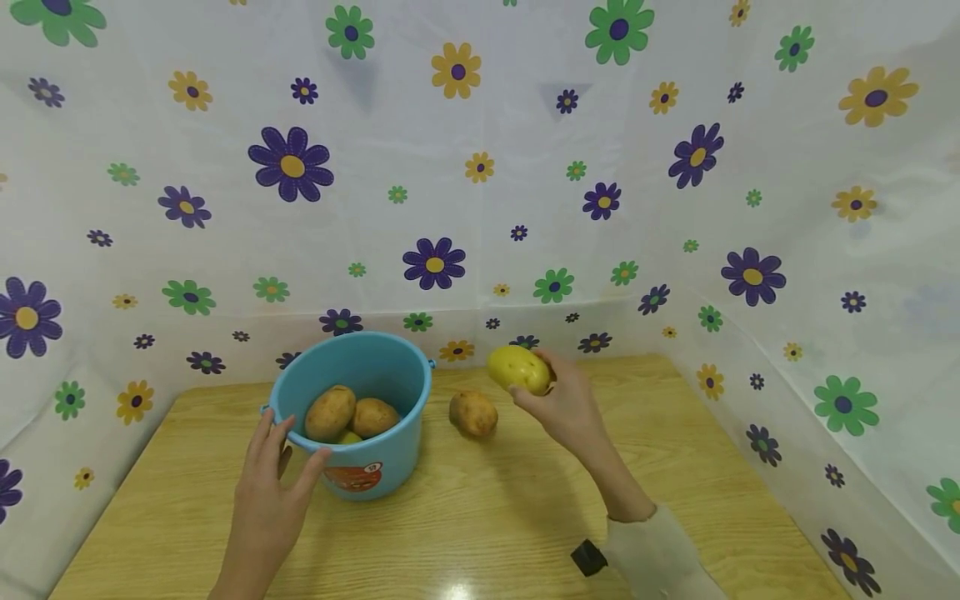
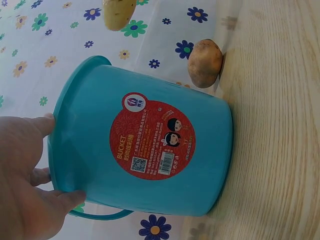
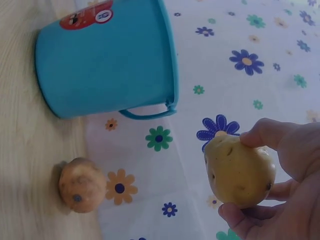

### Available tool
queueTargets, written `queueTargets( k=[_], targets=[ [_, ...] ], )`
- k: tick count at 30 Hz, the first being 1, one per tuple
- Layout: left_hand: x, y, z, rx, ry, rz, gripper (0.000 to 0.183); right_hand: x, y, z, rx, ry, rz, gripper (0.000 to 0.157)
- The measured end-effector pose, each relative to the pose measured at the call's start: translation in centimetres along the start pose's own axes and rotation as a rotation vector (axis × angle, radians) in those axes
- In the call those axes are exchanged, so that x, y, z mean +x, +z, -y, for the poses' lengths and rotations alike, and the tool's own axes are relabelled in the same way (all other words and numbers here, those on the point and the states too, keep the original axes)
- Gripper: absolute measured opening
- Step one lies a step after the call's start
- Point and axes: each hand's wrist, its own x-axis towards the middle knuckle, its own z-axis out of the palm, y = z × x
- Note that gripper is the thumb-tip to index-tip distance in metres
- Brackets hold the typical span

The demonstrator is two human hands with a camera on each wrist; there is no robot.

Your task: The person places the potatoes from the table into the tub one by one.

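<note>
My right hand (image 1: 566,408) holds a yellow potato (image 1: 519,369) above the table, pinched between thumb and fingers. Right wrist view: this smooth potato (image 3: 239,170) has a few dents and a dark spot. My left hand (image 1: 266,487) rests against the near-left rim of a light blue bucket (image 1: 408,446), thumb and fingers spread. In the left wrist view its fingertips touch the rim and outer wall of the bucket (image 2: 100,145). Inside the bucket sit two brown potatoes, one at the left (image 1: 331,413) and another beside it (image 1: 375,417), with a yellowish one (image 1: 348,437) partly hidden below.
Just right of the bucket, a brown potato (image 1: 473,413) lies on the wooden table (image 1: 480,517). White flower-print sheeting (image 1: 480,217) stands behind the table and along its sides. A small black block (image 1: 588,557) shows beside the right sleeve (image 1: 652,554).
</note>
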Motion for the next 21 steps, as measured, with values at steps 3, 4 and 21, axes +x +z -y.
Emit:
queueTargets(
  k=[3, 4, 21],
  targets=[
    [0.0, 0.0, 0.0, -0.001, 0.000, -0.001, 0.070, 0.2, 0.2, 0.8, 0.009, -0.009, 0.011, 0.062],
    [0.0, 0.0, 0.0, -0.002, 0.001, 0.001, 0.070, 0.2, 0.3, 1.0, 0.009, -0.010, 0.016, 0.063],
    [-0.1, 0.0, 0.1, 0.006, 0.002, 0.000, 0.073, 1.7, 2.9, 5.4, -0.019, -0.040, 0.071, 0.064]
  ],
)
